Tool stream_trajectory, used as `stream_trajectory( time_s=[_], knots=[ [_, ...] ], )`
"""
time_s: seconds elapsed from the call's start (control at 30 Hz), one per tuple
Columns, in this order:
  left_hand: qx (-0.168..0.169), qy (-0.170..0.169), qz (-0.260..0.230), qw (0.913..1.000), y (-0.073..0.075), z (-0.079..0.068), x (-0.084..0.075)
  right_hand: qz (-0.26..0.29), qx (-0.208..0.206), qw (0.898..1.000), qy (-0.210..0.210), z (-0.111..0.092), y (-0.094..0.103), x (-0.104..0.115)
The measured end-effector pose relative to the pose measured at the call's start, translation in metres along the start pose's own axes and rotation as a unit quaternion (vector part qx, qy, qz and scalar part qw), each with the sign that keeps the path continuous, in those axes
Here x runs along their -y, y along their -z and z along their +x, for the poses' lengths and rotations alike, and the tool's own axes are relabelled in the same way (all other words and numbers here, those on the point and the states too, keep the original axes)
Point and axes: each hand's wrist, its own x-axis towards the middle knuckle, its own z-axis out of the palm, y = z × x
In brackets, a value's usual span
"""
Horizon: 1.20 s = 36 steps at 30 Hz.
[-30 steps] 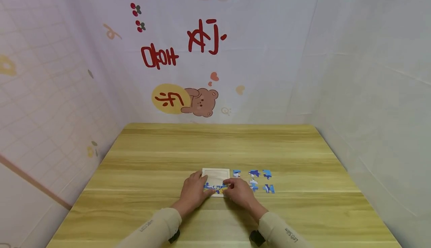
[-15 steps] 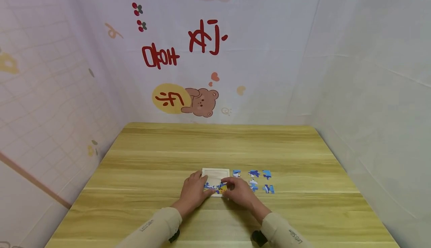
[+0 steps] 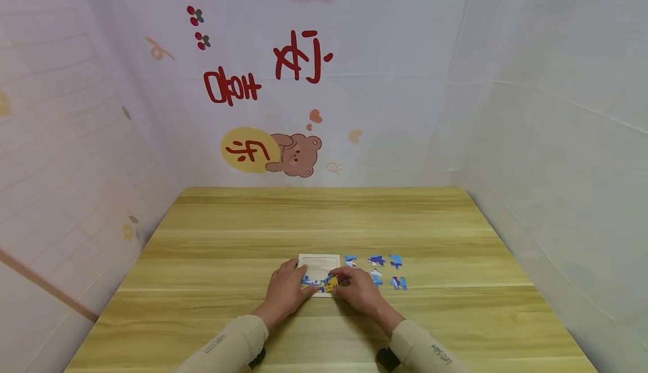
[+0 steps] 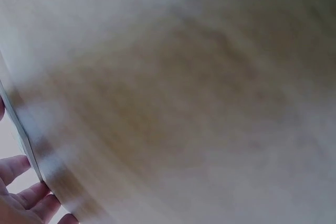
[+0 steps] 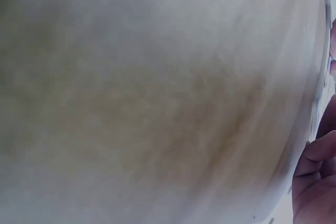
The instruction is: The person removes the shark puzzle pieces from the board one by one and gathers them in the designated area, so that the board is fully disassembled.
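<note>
A shallow white-rimmed puzzle frame [image 3: 319, 256] lies on the wooden table, with blue and yellow pieces [image 3: 310, 281] along its near side and its bare base showing behind them. My left hand [image 3: 284, 290] holds the frame at its left side, the thumb reaching over the near pieces and the other fingers along the left edge. At the near right corner, my right hand [image 3: 358, 291] pinches a yellow-and-blue puzzle piece [image 3: 331, 283] between thumb and index finger, beside the other pieces. The left wrist view catches fingertips [image 4: 37, 195] against the frame's edge; the right wrist view shows curled fingers [image 5: 317, 156].
Several loose blue-and-white puzzle pieces [image 3: 396, 261] lie right of the frame, one partly hidden by the right hand. The wooden table [image 3: 243, 215] extends around them, with fabric walls [image 3: 385, 108] behind and at both sides.
The piece under my right fingers has turned a little and shows more yellow. My left hand stays on the frame. The whole head view has shifted slightly.
</note>
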Motion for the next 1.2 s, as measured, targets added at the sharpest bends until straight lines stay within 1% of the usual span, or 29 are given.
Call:
stream_trajectory(
  time_s=[0.1, 0.2, 0.33, 0.43, 0.5, 0.63, 0.73, 0.93, 1.07, 1.2],
  knots=[
    [0.003, 0.003, -0.003, 1.0000, 0.002, 0.000, -0.001, 0.031, -0.002, 1.000, -0.008, -0.003, 0.004, -0.002],
    [0.004, 0.006, -0.006, 1.0000, 0.004, -0.001, -0.002, 0.071, 0.008, 0.997, -0.020, -0.008, 0.012, -0.006],
    [0.003, 0.007, -0.005, 1.0000, 0.004, -0.002, -0.003, 0.118, 0.025, 0.992, -0.035, -0.017, 0.025, -0.018],
    [0.003, 0.006, -0.006, 1.0000, 0.004, -0.002, -0.003, 0.136, 0.034, 0.989, -0.048, -0.026, 0.038, -0.028],
    [0.001, 0.005, -0.007, 1.0000, 0.004, -0.002, -0.003, 0.134, 0.037, 0.989, -0.053, -0.033, 0.047, -0.035],
    [0.001, 0.007, -0.007, 0.9999, 0.000, -0.001, -0.002, 0.124, 0.042, 0.990, -0.051, -0.047, 0.065, -0.048],
    [0.002, 0.011, -0.010, 0.9999, -0.002, 0.000, -0.001, 0.112, 0.041, 0.992, -0.046, -0.055, 0.078, -0.058],
    [0.001, 0.007, -0.006, 1.0000, -0.003, 0.001, 0.000, 0.094, 0.032, 0.994, -0.049, -0.069, 0.098, -0.075],
    [-0.001, 0.006, -0.003, 1.0000, -0.004, 0.001, 0.001, 0.081, 0.028, 0.995, -0.055, -0.073, 0.107, -0.086],
    [-0.004, 0.002, 0.001, 1.0000, -0.005, 0.001, 0.002, 0.075, 0.034, 0.995, -0.062, -0.074, 0.110, -0.092]
  ],
)
